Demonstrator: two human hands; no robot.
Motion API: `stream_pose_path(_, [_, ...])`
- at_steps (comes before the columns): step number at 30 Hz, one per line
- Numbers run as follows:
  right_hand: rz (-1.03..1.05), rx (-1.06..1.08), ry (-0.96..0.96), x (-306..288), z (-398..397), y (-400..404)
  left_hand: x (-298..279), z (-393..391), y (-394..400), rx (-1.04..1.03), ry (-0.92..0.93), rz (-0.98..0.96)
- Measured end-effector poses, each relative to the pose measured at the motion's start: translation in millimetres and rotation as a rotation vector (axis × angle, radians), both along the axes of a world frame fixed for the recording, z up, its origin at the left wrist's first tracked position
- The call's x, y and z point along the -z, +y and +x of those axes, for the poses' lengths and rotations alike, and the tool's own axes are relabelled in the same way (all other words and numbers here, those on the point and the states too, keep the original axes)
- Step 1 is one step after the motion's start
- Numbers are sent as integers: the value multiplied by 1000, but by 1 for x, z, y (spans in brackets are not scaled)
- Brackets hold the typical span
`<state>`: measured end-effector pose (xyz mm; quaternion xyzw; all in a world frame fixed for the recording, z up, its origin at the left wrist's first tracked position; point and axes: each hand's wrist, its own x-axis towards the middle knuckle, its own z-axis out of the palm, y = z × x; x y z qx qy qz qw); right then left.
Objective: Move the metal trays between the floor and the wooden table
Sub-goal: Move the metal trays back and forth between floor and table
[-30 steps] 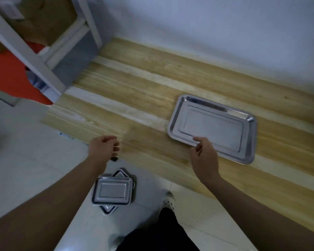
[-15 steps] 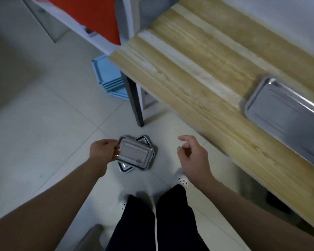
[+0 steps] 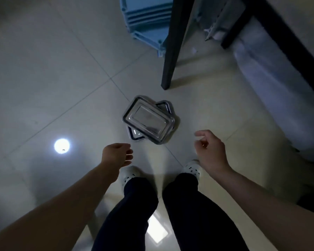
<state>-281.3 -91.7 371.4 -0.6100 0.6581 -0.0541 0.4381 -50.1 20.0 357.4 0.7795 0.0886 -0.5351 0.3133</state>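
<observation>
A small stack of shiny rectangular metal trays (image 3: 149, 120) lies on the tiled floor (image 3: 53, 78) just ahead of my feet, the top tray skewed over the ones beneath. My left hand (image 3: 116, 155) hovers below and left of the stack, fingers loosely curled, holding nothing. My right hand (image 3: 209, 149) hangs to the stack's right, fingers apart and empty. Neither hand touches the trays. The wooden table's top is out of view; only its dark leg (image 3: 172, 44) and frame show.
Stacked blue plastic trays (image 3: 145, 19) sit on the floor behind the table leg. A pale wrapped bundle (image 3: 279, 98) lies under the table at right. My legs and white shoes (image 3: 129, 174) stand just below the trays. A lamp's reflection (image 3: 62, 146) glares on the tiles.
My view has swung down from the tabletop to the floor. My right hand left the large tray on the table, and both hands have dropped toward the floor stack.
</observation>
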Motion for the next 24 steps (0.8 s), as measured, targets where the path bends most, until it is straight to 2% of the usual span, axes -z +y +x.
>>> stream_pose_path(11, [-19, -193, 61, 224, 9, -26, 204, -6, -15, 197, -50, -12])
stream_pose_path(17, [-80, -314, 53, 322, 27, -56, 285, 14, -37, 425, -97, 45])
stream_pose_path(24, [-164, -352, 131, 408, 55, -92, 361, 30, -60, 413, -130, 93])
